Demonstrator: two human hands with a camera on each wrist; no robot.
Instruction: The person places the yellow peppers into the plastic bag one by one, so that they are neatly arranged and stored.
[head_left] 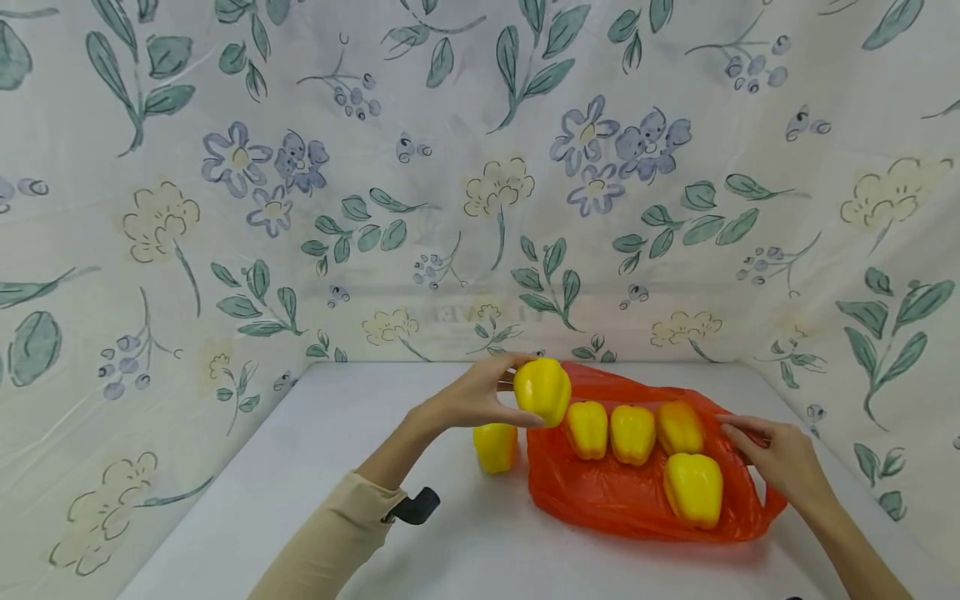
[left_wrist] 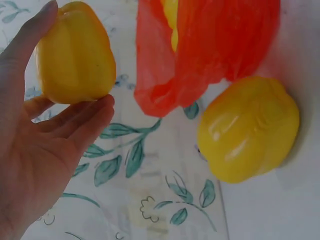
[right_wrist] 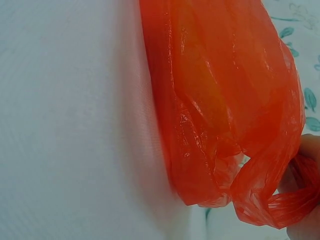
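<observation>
In the head view my left hand (head_left: pixel 487 392) grips a yellow bell pepper (head_left: pixel 543 392), raised near the left edge of a red plastic bag (head_left: pixel 592 492). The left wrist view shows the thumb and fingers of that hand on opposite sides of the held pepper (left_wrist: pixel 76 54). Several yellow peppers (head_left: pixel 632 435) lie at the bag's wide opening. One more yellow pepper (head_left: pixel 495 447) stands on the table, left of the bag. My right hand (head_left: pixel 780 458) pinches the bag's right side by its handle; the right wrist view has the gathered red plastic (right_wrist: pixel 260 195) between its fingers.
A white table (head_left: pixel 420 533) carries the bag and the peppers. Behind it hangs a floral-patterned cloth (head_left: pixel 450 250), which also runs down both sides. A black strap device (head_left: pixel 416 506) is on the left wrist, over a beige sleeve (head_left: pixel 337 533).
</observation>
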